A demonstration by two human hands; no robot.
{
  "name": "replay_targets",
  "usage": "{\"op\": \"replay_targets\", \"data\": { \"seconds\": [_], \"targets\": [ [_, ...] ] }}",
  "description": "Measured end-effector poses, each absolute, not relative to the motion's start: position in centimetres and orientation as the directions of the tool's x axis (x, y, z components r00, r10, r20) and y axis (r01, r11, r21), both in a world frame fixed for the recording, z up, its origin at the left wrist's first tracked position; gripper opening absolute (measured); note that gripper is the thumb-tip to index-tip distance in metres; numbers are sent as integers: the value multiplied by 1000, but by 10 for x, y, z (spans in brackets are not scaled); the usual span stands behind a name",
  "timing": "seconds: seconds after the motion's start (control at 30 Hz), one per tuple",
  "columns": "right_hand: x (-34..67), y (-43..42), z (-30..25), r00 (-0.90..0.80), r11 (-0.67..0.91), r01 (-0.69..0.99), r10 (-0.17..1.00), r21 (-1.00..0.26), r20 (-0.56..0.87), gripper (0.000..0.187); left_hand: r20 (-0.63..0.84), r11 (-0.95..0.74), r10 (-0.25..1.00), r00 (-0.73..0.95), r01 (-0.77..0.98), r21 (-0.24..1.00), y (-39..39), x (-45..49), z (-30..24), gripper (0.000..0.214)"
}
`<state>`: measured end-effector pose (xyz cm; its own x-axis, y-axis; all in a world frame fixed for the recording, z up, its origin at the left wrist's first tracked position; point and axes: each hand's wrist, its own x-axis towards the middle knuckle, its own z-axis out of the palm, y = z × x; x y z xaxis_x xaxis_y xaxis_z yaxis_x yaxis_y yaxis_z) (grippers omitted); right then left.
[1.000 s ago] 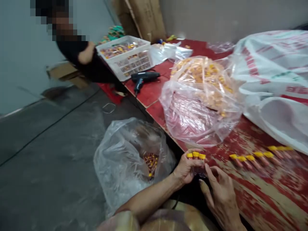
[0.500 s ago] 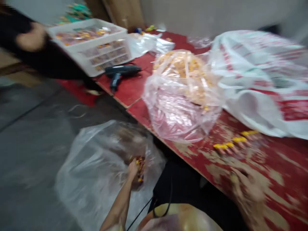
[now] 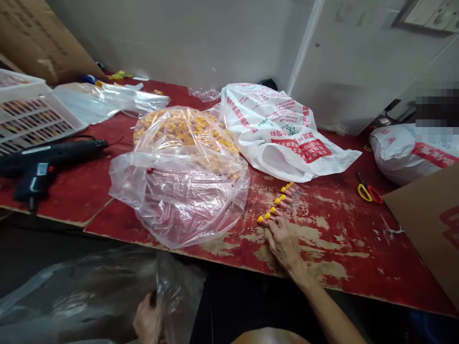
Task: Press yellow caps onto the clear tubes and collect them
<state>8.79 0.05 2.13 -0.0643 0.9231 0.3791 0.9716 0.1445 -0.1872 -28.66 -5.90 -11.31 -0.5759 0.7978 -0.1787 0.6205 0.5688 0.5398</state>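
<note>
Yellow-capped tubes (image 3: 278, 203) lie beside a bag of yellow pieces (image 3: 182, 143).

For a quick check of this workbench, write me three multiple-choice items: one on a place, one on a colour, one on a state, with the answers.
1. Where do the scissors lie?
A) inside the white crate
B) on the worn red board, right of the white printed bag
C) on the floor

2. What colour are the caps of the small tubes?
A) blue
B) green
C) yellow

3. How is the right hand placed?
A) gripping the scissors
B) down on the board at the row of tubes
C) holding a hot glue gun

1 B: they lie on the board.
2 C: the caps show yellow.
3 B: it holds no tool.
</note>
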Motion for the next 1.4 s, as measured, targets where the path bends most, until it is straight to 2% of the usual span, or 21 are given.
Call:
{"op": "replay_targets", "data": {
  "seconds": [0.1, 0.17, 0.23, 0.3, 0.37, 0.43, 0.5, 0.6, 0.63, 0.7, 0.77, 0.9, 1.1, 1.17, 1.23, 1.3, 1.33, 1.4],
  "targets": [
    [70, 16, 20, -30, 61, 994, 953, -93, 303, 15, 75, 498, 729, -680, 602, 624, -49, -274, -85, 28],
    [66, 17, 19, -18, 48, 995, 956, -93, 294, 12, 285, 354, 691, -664, 654, 668, -45, -255, -59, 31],
    [70, 10, 21, -41, 97, 981, 951, -170, 306, 11, 435, 200, 676, -594, 717, 668, -43, -231, -32, 29],
    [84, -7, 28, -69, 161, 931, 959, -327, 275, 14, 489, 67, 696, -526, 725, 685, -40, -204, -11, 27],
    [108, -27, 37, -75, 156, 871, 979, -465, 189, 18, 449, -55, 776, -443, 662, 747, -37, -175, 1, 24],
    [138, -46, 49, -67, 96, 883, 995, -459, 79, 22, 342, -142, 888, -306, 525, 839, -33, -145, 7, 22],
    [168, -60, 60, -47, 27, 959, 997, -283, -64, 26, 216, -162, 970, -110, 369, 915, -30, -117, 10, 19],
    [198, -67, 67, 65, -46, 997, 948, 67, -310, 31, 91, -134, 978, 186, 234, 963, -27, -84, 14, 20],
    [203, -67, 66, 96, -46, 988, 929, 145, -359, 32, 69, -128, 963, 261, 219, 967, -27, -76, 15, 21],
    [207, -63, 61, 113, -24, 976, 907, 218, -406, 33, 34, -118, 931, 364, 211, 970, -28, -66, 18, 21],
    [206, -60, 53, 105, -11, 975, 901, 221, -420, 33, -4, -92, 920, 393, 225, 970, -29, -61, 18, 21],
    [208, -61, 39, 115, -34, 981, 893, 190, -435, 27, -123, 52, 936, 331, 214, 975, -25, -56, 16, 21],
    [216, -71, 40, 133, -69, 982, 913, 175, -385, 28, -374, 387, 875, 307, 18, 922, -15, -37, 24, 33],
    [205, -75, 43, 93, -77, 995, 941, 62, -325, 29, -411, 459, 845, 343, -70, 886, -18, -32, 29, 35],
    [180, -79, 45, 44, -79, 975, 985, -208, -168, 29, -422, 514, 820, 385, -172, 841, -24, -29, 33, 38],
    [146, -80, 45, 41, -13, 868, 998, -496, 47, 27, -411, 561, 800, 437, -300, 772, -30, -26, 35, 41],
    [130, -80, 45, 42, 43, 816, 990, -576, 134, 26, -405, 578, 796, 450, -368, 728, -32, -26, 36, 40],
    [104, -73, 45, -3, 159, 755, 971, -636, 240, 25, -407, 593, 802, 437, -499, 632, -33, -27, 35, 36]
  ]
}}
